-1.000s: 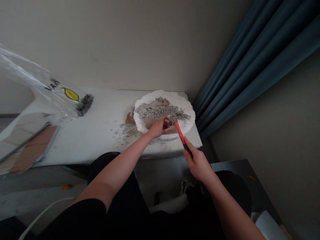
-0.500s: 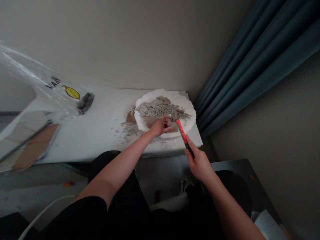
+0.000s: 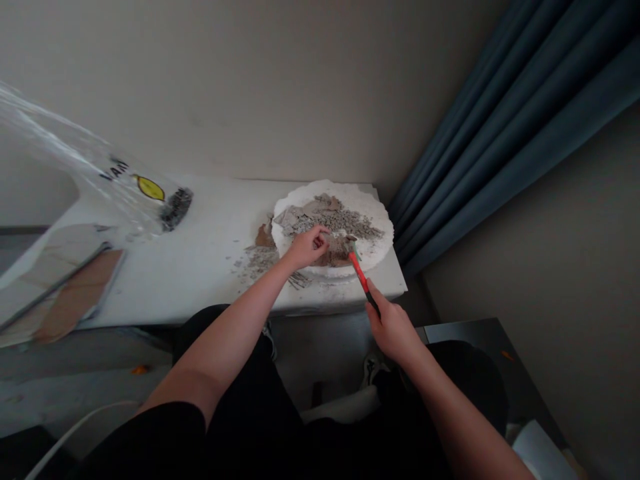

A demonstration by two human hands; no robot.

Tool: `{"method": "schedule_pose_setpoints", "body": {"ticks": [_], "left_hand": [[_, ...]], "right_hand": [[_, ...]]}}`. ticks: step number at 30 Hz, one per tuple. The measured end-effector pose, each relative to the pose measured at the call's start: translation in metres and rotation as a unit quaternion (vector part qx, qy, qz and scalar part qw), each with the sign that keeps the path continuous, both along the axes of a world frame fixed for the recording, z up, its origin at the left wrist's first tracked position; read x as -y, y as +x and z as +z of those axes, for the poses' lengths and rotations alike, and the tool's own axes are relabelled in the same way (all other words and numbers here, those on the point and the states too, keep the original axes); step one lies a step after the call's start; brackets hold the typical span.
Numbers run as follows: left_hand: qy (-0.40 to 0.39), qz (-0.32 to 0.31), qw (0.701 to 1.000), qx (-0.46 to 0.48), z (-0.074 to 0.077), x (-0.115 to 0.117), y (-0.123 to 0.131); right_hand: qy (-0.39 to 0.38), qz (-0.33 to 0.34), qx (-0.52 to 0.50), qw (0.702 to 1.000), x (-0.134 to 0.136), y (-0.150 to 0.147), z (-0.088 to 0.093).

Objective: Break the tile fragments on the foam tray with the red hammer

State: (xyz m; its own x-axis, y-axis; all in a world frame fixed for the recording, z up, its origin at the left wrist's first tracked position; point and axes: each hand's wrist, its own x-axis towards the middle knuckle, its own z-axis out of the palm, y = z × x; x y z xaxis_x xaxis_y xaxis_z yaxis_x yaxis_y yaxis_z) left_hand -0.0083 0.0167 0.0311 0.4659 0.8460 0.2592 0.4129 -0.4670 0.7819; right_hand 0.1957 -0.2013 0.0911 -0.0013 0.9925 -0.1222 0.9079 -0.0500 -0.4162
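My right hand [image 3: 395,327] is wrapped round the handle of a hammer [image 3: 360,275] with a red and black grip. The hammer's dark head rests low over grey-brown rubble at the near right part of a round white board [image 3: 376,257] with a scalloped edge. My left hand [image 3: 306,248] hovers over the board's near left part, fingers curled toward the thumb; what they hold, if anything, is too small to make out. A brown block or crumbled patch [image 3: 333,255] lies between the hand and the hammer. Behind it spreads a heap of broken grey pieces [image 3: 325,217].
Loose crumbs [image 3: 257,260] and a brown scrap [image 3: 262,236] lie on the white table [image 3: 200,267] left of the board. Farther left are a clear plastic bag [image 3: 145,190] with dark bits and a cardboard piece [image 3: 80,297]. A blue curtain [image 3: 480,133] hangs at right.
My left hand has drawn back left, away from the hammer head. The hammer has shifted slightly left and lower, still in my right hand.
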Motion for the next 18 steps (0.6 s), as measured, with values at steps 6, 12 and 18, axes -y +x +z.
{"method": "schedule_pose_setpoints", "body": {"ticks": [6, 12, 18], "left_hand": [[-0.182, -0.157, 0.970, 0.028, 0.016, 0.009, -0.024], [-0.354, -0.311, 0.847, -0.246, 0.005, 0.019, -0.057], [-0.155, -0.109, 0.890, -0.414, -0.035, 0.017, -0.082]], "right_hand": [[0.008, 0.002, 0.002, 1.000, -0.001, -0.001, -0.001], [-0.008, -0.016, -0.012, 1.000, -0.005, 0.005, -0.004], [0.019, -0.043, -0.050, 0.998, -0.006, 0.018, 0.001]]}}
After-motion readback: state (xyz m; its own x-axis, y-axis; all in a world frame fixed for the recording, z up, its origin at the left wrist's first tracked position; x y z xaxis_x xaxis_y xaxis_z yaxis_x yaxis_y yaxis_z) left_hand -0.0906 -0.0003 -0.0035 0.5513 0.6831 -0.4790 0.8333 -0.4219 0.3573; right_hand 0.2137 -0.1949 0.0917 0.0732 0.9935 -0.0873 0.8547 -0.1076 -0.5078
